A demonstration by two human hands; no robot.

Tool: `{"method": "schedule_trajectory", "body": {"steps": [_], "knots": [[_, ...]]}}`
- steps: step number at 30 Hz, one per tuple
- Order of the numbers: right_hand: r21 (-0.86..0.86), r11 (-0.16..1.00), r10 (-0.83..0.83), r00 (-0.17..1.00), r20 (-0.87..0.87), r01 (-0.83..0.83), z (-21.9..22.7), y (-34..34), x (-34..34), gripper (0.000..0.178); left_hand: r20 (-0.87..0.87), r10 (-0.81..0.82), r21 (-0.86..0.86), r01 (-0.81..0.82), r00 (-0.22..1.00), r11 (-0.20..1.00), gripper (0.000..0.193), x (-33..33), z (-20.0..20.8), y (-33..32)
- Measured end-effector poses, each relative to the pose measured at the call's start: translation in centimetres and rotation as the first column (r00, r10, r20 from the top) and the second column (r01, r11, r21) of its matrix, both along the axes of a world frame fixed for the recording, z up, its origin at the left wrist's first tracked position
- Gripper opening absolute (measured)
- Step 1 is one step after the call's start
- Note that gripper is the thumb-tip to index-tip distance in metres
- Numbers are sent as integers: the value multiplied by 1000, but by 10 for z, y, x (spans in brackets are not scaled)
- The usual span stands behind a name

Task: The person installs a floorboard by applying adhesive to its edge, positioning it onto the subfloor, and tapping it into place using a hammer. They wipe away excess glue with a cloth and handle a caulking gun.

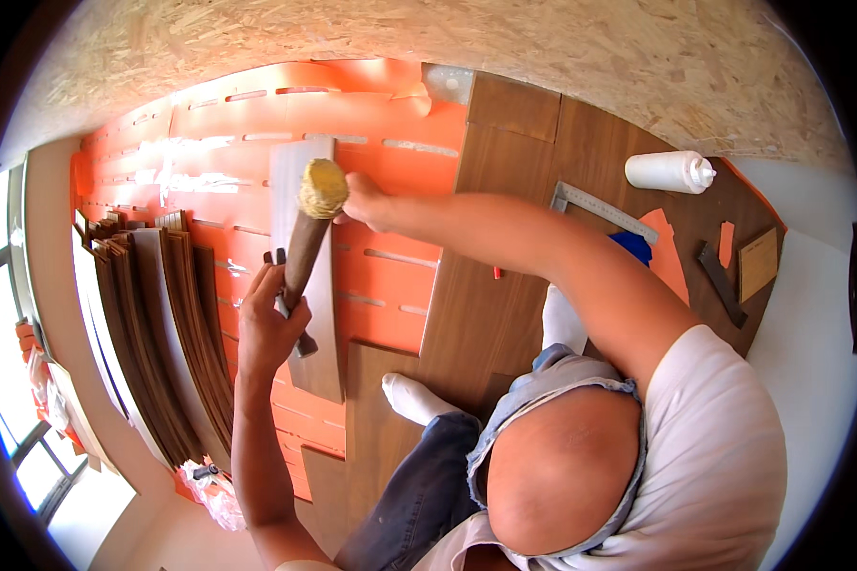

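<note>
My left hand (269, 319) is closed round a hammer (307, 252) near its dark metal head. The hammer's brown handle points up toward my view, with a yellowish, frayed end. Close to that end is my right hand (364, 204), its fingertips hidden behind the handle, so what they touch cannot be made out. Under the hammer a greyish plank (326, 366) lies lengthwise on the orange slotted underlay (381, 257). To the right, brown floor planks (500, 205) are laid edge to edge, and I squat on them.
Stacked planks (152, 324) lie at left by the window. At right are a white squeeze bottle (667, 172), a metal square (605, 211), a blue item (631, 247), orange offcuts (669, 252), a dark strip (721, 284) and a wood block (759, 265). A chipboard wall (371, 33) stands ahead.
</note>
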State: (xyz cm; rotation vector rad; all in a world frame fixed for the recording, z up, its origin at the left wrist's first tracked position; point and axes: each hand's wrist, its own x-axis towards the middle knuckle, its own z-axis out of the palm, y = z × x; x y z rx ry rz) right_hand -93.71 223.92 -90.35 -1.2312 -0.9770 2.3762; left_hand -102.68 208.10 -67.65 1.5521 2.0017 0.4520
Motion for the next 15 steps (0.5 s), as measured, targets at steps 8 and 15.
{"method": "schedule_trajectory", "body": {"steps": [8,15], "knots": [[712,51,-35,711,702,-701,19,70,82,29,184,-17,110,-3,983,994,16,1,-28,13],[643,-270,-365,694,620,-717,-16,125,144,60,260,-81,170,37,962,985,23,2,-62,51]]}}
